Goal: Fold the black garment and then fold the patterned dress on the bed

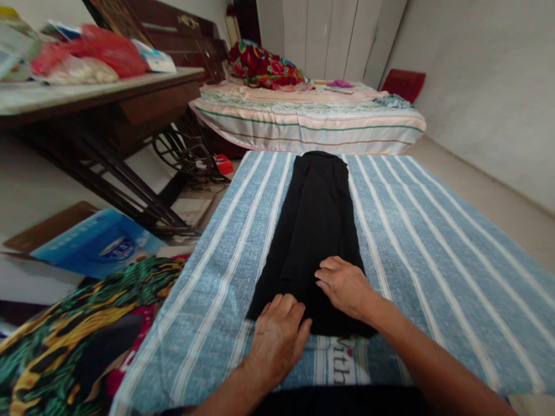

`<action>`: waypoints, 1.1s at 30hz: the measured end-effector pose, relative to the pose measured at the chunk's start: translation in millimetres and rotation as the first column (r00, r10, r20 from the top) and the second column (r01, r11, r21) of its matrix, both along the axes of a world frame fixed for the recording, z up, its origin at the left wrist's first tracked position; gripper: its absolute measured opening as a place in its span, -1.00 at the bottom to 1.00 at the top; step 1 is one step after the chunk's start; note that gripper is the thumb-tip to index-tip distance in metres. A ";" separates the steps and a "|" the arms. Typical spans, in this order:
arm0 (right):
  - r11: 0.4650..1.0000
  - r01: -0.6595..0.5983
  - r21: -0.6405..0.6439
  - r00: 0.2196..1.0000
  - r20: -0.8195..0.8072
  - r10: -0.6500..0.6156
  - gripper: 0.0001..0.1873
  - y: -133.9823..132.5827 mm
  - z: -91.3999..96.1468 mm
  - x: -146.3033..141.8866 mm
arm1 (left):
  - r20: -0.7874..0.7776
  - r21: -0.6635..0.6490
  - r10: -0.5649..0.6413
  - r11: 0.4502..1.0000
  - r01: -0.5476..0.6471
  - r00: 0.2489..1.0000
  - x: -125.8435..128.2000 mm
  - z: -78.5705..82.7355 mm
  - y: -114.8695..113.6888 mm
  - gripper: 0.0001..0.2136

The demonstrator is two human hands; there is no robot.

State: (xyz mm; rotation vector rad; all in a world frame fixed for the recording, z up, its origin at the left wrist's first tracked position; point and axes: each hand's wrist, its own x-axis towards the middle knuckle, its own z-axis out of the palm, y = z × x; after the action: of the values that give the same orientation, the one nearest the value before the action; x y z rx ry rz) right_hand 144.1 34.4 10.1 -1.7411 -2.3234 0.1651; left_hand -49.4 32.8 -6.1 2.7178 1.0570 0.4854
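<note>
A black garment (pixel 318 225), folded into a long strip with a sleeve-like layer along its middle, lies flat on a blue and white striped cloth (pixel 416 248). My left hand (pixel 277 335) is over the garment's near left edge, its fingers curled down against the black fabric and the thumb to the right. Farther in, on the right side, my right hand (pixel 344 287) has its fingers bent and drawn together on the same fabric. The fingertips are partly lost against the black. Printed letters (pixel 340 361) show on the cloth just below the garment.
Beyond the striped surface is a bed (pixel 312 124) with a red floral quilt (pixel 264 63). On the left stands a sewing machine table (pixel 160 86) bearing red plastic bags (pixel 93 52). Below are a blue box (pixel 102 242) and a heap of patterned fabric (pixel 87 329). A wall (pixel 481 86) runs along the right.
</note>
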 end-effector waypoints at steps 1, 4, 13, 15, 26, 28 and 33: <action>0.999 -0.012 -0.030 1.000 -0.021 0.011 -0.85 2.7 2.8 2.9 | 0.004 0.001 -0.006 1.000 0.006 1.000 -0.1 0.8 0.1 -0.94; 0.994 -0.060 -0.088 0.994 -0.092 0.052 -0.85 9.5 8.9 10.9 | 0.008 -0.017 -0.025 1.000 0.025 1.000 -1.6 2.6 0.6 -0.89; 0.988 -0.141 -0.061 0.983 -0.129 0.132 -0.75 9.0 6.3 18.4 | 0.144 -0.263 -0.085 0.957 0.121 0.986 -13.8 8.9 15.9 -0.85; 0.991 -0.126 -0.056 0.984 -0.131 0.117 -0.78 6.9 4.9 17.5 | 0.197 -0.297 -0.088 0.944 0.145 0.976 -15.5 10.1 19.3 -0.83; 0.998 -0.060 -0.038 0.998 0.029 0.061 -0.84 3.0 7.1 2.7 | 0.106 -0.130 -0.120 0.983 0.133 0.987 -8.2 21.4 11.7 -0.84; 0.997 -0.067 -0.024 0.997 0.037 0.068 -0.80 4.4 6.5 3.6 | 0.103 -0.114 -0.118 0.985 0.129 0.988 -6.1 24.3 10.8 -0.84; 0.998 -0.051 0.032 0.997 -0.055 0.053 -0.77 6.4 6.4 6.9 | 0.068 -0.096 -0.146 0.984 0.152 0.987 1.0 19.7 7.8 -0.84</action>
State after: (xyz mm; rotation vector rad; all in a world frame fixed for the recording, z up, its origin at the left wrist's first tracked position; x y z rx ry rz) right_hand 151.0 40.7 16.5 -1.6419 -2.3203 0.1834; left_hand -48.4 40.6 13.6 2.6495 0.8317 0.4728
